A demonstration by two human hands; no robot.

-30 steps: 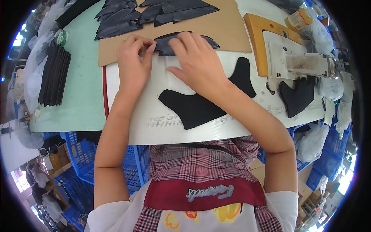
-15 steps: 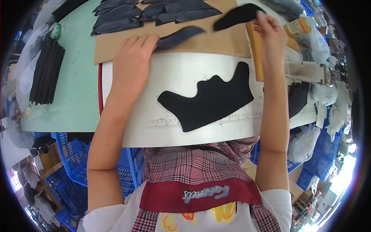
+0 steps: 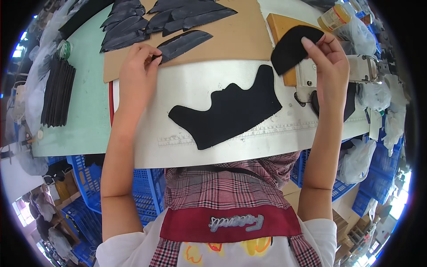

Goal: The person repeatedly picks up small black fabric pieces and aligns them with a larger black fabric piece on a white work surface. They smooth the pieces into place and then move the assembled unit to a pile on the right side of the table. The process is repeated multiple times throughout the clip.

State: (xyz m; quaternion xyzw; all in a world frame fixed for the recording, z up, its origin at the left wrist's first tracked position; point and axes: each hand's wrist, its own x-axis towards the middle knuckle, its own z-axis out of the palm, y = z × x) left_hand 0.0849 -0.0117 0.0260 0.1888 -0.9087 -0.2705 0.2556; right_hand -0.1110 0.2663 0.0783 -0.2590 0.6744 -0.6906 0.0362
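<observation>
My left hand (image 3: 138,73) is closed, thumb and fingers pinching the near left end of a dark grey, shiny leaf-shaped piece (image 3: 186,44). The rest of that piece lies over the brown cardboard sheet (image 3: 231,42). Raised at the right, my right hand (image 3: 330,62) grips a matte black curved fabric piece (image 3: 291,48) between thumb and fingers. Between my forearms, a larger black fabric piece with a notched upper edge (image 3: 233,113) lies flat on the white work surface (image 3: 151,153). Several overlapping dark grey leaf-shaped pieces (image 3: 124,26) rest on the cardboard.
A sewing machine (image 3: 356,66) stands at the right beside a wooden block (image 3: 278,26) and a yellow jar (image 3: 333,18). Folded black material (image 3: 58,91) lies on the green mat (image 3: 86,111) at the left. Blue crates (image 3: 144,191) stand below the table edge.
My right hand has moved right and down, bringing the black curved piece over the wooden block. My left hand has shifted left and down, the grey piece's end now pinched in its fingertips.
</observation>
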